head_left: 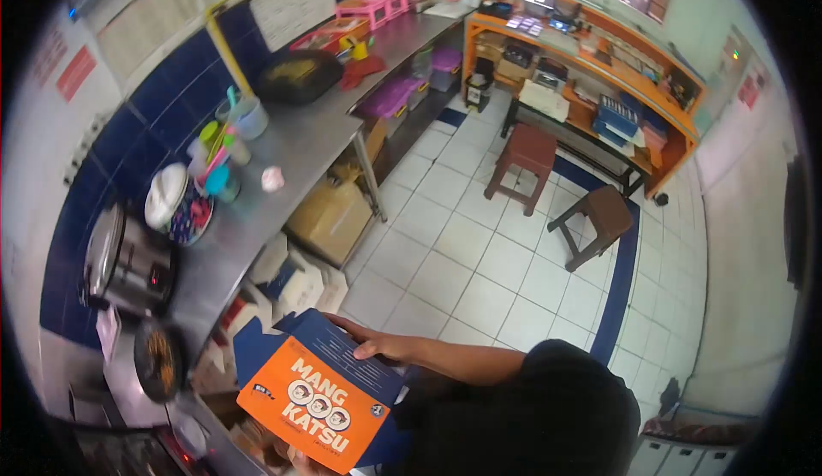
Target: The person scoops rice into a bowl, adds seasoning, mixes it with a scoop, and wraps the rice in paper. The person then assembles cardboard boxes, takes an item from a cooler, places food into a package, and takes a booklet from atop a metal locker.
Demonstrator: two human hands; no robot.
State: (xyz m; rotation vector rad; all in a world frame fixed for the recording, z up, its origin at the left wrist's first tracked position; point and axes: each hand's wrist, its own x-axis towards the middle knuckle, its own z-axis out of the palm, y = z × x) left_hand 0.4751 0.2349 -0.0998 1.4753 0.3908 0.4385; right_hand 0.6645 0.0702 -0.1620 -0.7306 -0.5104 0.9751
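An orange and dark blue cardboard box (pixel 312 403) printed "MANG KATSU" is at the bottom centre, tilted, with its blue flaps sticking out at the left end. My right hand (pixel 377 345) grips the blue side at its upper edge, thumb on the printed panel. Under the box's lower edge my left hand (pixel 301 461) shows only in part, its fingers against the cardboard. Behind the box, folded white and blue cartons (pixel 300 283) lie on the shelf below the steel counter (pixel 287 168).
Along the counter stand a rice cooker (pixel 133 262), a patterned container (pixel 184 206), cups (pixel 224 183) and a black wok (pixel 300 74). A pan (pixel 158 360) of food sits at the lower left. Two brown stools (pixel 524 163) stand on the tiled floor before an orange desk (pixel 599 56).
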